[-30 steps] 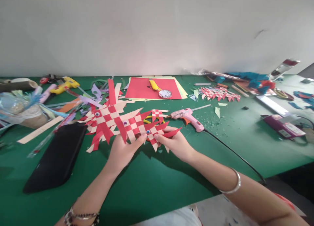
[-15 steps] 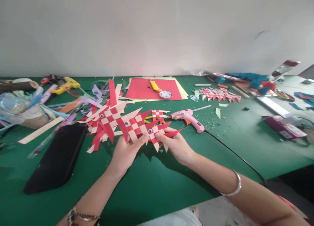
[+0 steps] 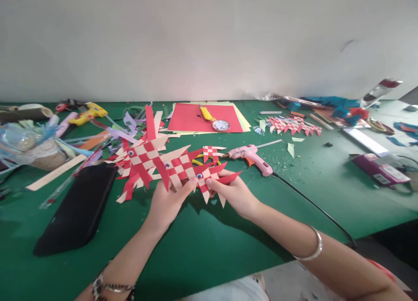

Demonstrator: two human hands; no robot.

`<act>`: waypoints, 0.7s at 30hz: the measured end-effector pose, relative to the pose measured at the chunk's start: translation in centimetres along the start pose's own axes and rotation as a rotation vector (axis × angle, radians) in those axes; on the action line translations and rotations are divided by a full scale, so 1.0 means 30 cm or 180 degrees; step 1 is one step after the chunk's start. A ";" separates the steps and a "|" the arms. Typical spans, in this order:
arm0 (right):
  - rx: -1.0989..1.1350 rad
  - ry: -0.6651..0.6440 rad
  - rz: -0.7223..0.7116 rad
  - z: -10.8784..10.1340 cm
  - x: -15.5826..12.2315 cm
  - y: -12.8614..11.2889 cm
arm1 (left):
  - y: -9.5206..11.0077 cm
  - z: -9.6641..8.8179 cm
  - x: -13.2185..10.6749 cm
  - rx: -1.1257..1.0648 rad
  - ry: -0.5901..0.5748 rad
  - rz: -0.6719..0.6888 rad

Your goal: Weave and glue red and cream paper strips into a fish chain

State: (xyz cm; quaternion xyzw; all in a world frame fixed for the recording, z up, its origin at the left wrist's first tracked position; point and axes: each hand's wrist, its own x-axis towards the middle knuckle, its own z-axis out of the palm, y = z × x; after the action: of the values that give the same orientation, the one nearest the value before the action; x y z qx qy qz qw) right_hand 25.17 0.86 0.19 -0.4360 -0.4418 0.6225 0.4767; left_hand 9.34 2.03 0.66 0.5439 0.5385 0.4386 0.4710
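Three red and cream woven paper fish overlap in a row in front of me. My left hand is closed on the middle paper fish, its thumb on top near the smallest one. Between the thumb and fingers of my right hand is the smallest paper fish, which has a blue googly eye. At the left end, the largest paper fish leans out over a pile of paper strips. Whether the fish are joined is hidden by the overlap and my fingers.
Just beyond my right hand lies a pink glue gun, its black cord running to the table edge. Yellow-handled scissors lie partly hidden behind the fish. A black phone-like slab is at left. Red paper lies behind.
The largest fish has shifted slightly left, and the smallest fish has tipped a little between my fingers. Both hands keep their grip in nearly the same place.
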 end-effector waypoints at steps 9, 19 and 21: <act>-0.0241 -0.0133 -0.0768 -0.079 0.011 -0.038 | 0.030 -0.030 0.008 0.0546 -0.0236 -0.0181; -0.1497 -0.0399 -0.0384 -0.103 0.005 -0.117 | 0.034 -0.029 0.005 0.1032 -0.0596 -0.0243; -0.1632 -0.0467 -0.0279 -0.096 0.004 -0.100 | 0.031 -0.029 0.002 0.1057 -0.0791 -0.0292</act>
State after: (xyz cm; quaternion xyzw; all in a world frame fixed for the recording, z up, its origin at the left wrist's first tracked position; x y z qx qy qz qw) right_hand 28.56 1.84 2.42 -0.4766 -0.6368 0.4991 0.3439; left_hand 8.66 2.15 1.73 0.6389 0.5653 0.2515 0.4572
